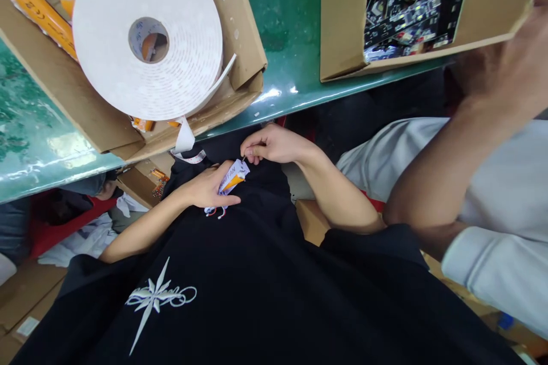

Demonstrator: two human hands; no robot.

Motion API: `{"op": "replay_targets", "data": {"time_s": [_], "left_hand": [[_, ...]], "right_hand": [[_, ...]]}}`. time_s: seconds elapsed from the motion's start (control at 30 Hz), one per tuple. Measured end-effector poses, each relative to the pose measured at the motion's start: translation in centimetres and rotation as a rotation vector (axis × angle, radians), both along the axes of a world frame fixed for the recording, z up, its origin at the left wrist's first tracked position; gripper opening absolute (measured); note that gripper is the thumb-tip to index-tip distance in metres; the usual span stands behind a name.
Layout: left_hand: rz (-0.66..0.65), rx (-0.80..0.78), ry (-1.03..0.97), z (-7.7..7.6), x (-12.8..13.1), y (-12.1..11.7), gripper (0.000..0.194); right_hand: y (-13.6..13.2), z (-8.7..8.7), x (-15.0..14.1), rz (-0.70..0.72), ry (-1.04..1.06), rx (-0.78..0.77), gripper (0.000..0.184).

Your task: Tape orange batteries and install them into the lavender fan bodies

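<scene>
In my lap, my left hand (210, 185) grips an orange battery pack (233, 183) with a pale lilac, board-like piece (236, 169) against it, printed with letters that include "FAN". Red and white wires (221, 213) stick out below that hand. The fingertips of my right hand (274, 145) are pinched together at the upper end of the lilac piece. Something thin and dark shows at the pinch, too small to name.
A cardboard box (250, 77) on the green table (282, 28) holds a big roll of white tape (184, 28) over orange packs (49, 23). Another box (345, 23) contains black circuit boards (411, 11). On the right, a co-worker's arm (445, 154) reaches up beside mine.
</scene>
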State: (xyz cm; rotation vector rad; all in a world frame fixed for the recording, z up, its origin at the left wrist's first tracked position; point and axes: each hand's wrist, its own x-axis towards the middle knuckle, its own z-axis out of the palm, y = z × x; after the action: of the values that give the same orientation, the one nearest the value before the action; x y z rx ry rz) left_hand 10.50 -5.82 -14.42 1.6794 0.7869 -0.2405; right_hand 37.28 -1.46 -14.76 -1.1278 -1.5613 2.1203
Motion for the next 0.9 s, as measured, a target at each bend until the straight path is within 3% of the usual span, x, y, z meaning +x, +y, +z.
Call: {"op": "replay_targets", "data": {"time_s": [0.13,0.37,0.53,0.6,0.73,0.83,0.9], "left_hand": [[-0.026,0.04,0.069,1.1,0.5,0.2,0.083],[-0.009,0.144,0.284,3.6,3.0,-0.2,0.059],[0.026,0.088,0.23,3.4,3.5,0.3,0.043],[0.061,0.039,0.162,2.9,3.1,0.2,0.037],[0.137,-0.047,0.03,2.3,2.0,-0.6,0.034],[0.162,-0.066,-0.008,2.0,1.3,-1.5,0.039],[0.154,-0.063,-0.02,1.9,1.0,-1.9,0.042]], "right_hand": [[0.8,0.3,0.1,0.08,0.039,-0.028,0.014],[1.3,0.7,0.1,0.174,0.078,-0.011,0.017],[1.0,0.1,0.5,0.134,0.062,0.018,0.016],[0.3,0.0,0.5,0.048,0.02,0.062,0.016],[-2.7,2.2,0.5,-0.287,-0.21,0.345,0.02],[-3.9,5.5,0.8,-0.503,-0.37,0.754,0.02],[-2.7,7.1,1.3,-0.632,-0.493,1.081,0.02]]}}
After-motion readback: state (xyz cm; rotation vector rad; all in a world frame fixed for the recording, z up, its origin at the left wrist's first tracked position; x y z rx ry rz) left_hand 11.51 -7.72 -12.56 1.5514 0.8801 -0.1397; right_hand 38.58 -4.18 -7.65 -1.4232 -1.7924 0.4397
